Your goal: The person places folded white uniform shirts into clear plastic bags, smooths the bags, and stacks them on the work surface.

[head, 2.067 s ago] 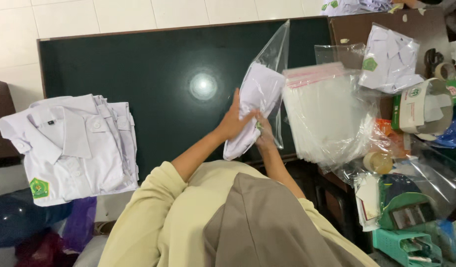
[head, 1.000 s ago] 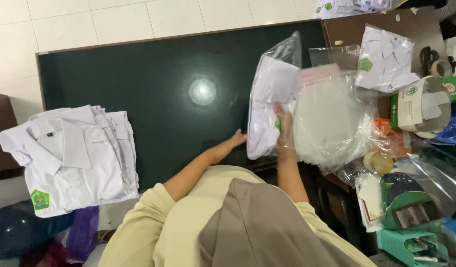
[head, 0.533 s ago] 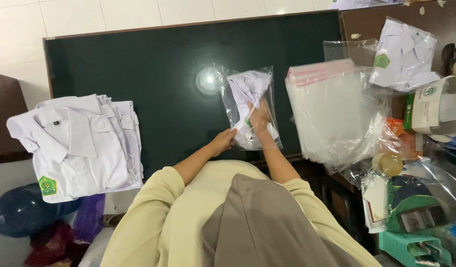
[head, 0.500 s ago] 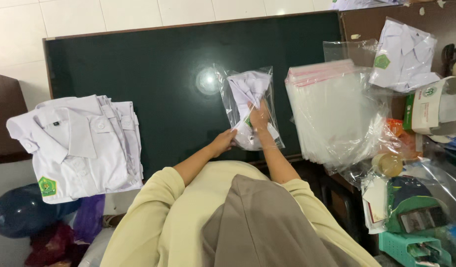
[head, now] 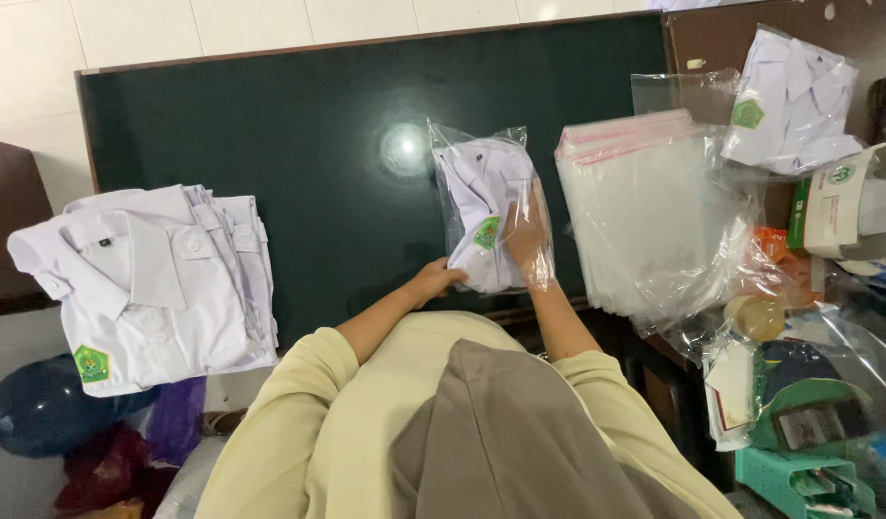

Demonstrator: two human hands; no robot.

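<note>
A folded white shirt with a green badge lies on the dark green table point(head: 299, 125), partly inside a clear plastic bag point(head: 481, 197). My right hand point(head: 526, 240) is inside the bag's open near end, pressed flat on the shirt. At the near left corner of the bag, my left hand point(head: 437, 281) grips the shirt and bag edge. Both sleeves are pale yellow.
A stack of folded white shirts point(head: 154, 279) sits at the table's left end. A pile of empty clear bags point(head: 645, 211) lies to the right. A bagged shirt point(head: 789, 101) rests at the far right, with boxes, tape and clutter below it.
The bagged shirt was held up in the air, then laid flat on the table. My right hand has pushed further into the bag over the shirt.
</note>
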